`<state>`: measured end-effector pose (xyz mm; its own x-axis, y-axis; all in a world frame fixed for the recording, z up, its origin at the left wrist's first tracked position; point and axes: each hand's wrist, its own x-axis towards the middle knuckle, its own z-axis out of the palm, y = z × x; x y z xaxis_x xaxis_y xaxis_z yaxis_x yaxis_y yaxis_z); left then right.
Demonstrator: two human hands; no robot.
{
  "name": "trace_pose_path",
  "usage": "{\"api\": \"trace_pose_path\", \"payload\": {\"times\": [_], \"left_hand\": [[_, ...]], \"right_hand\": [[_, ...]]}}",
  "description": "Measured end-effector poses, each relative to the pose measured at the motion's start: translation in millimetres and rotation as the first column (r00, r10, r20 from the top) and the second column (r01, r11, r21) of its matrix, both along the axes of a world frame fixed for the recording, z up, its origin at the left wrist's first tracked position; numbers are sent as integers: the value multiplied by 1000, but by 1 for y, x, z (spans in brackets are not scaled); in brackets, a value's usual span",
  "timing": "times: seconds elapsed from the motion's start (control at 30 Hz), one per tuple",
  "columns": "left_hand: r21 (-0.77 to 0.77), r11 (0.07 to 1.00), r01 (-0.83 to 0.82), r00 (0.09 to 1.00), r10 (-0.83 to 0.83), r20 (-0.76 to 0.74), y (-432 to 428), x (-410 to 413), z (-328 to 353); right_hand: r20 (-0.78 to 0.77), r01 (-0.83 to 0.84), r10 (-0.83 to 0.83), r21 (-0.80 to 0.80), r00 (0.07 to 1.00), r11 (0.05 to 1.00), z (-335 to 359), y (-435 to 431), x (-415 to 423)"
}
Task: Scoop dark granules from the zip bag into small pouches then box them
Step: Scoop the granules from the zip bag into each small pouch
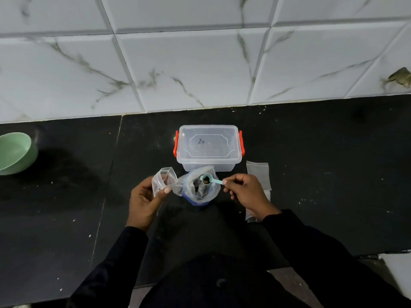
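— Looking down from the head view, what could go wrong here?
— The right hand point(244, 194) pinches the handle of a small teal scoop point(208, 180), loaded with dark granules, above the open zip bag point(200, 192). The left hand point(144, 196) grips a clear small pouch point(163, 178) just beside it, mouth open. I judge that tilting the scoop on the way across, or the limp pouch mouth folding shut, would scatter granules over the black counter point(311, 163).
— And the containers?
— The zip bag holds dark granules. The pouch seems to hold a few. The clear box point(209, 147) behind has its lid on; contents unclear. Flat spare pouches point(259, 174) lie to its right. A green bowl point(15, 152) sits far left.
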<state>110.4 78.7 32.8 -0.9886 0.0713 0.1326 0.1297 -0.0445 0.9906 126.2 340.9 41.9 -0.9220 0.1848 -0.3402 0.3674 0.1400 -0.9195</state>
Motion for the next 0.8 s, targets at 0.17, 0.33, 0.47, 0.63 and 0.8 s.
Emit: {"api": "trace_pose_path", "payload": {"times": [0.17,0.33,0.47,0.63,0.8], "left_hand": [[49,998,-25,992,19,121,2,2,-12],[92,995,-46,966,21,258,1,17,-27],[77,995,-62,948,35,315,1,29,-34],[163,982,-96,888,11,460,9,33,-41],[289,939,-186,816,-16,578,28,24,-41]], "right_hand": [[-129,-109,170,382,977,918,-8,-12,-8],[-259,-127,321,564,911,816,-23,-31,-19],[-237,-157,407,666,882,729,-35,-34,-24],[-225,-193,495,728,839,658,-37,-37,-22],[-211,-239,576,759,790,606,-39,-37,-15]]}}
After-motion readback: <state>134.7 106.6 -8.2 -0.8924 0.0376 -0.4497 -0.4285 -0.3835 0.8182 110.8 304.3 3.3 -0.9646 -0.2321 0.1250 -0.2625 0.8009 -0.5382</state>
